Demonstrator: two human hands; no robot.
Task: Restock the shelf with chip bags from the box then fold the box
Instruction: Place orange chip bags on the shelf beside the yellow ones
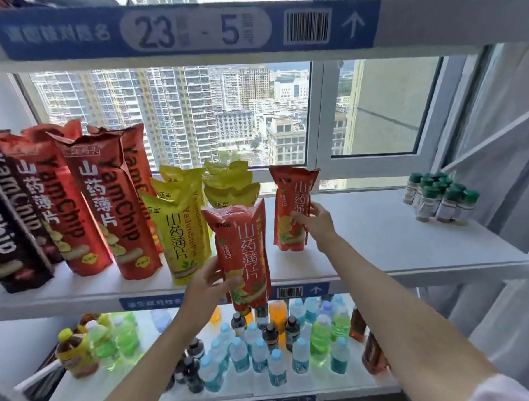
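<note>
My left hand [208,289] grips the lower part of an orange-red chip bag [242,249] and holds it upright in front of the white shelf [395,243]. My right hand [314,221] holds the right side of a second orange-red chip bag [290,205], which stands upright on the shelf. Yellow chip bags [182,225] stand just left of these two. Tall red YamChip bags [105,201] and a dark one [6,220] fill the shelf's left end. The box is out of view.
Small green-capped jars [442,197] stand at the shelf's right back corner. Bare shelf lies between them and the bag under my right hand. The shelf below holds several drink bottles [263,349]. A window is behind the shelf.
</note>
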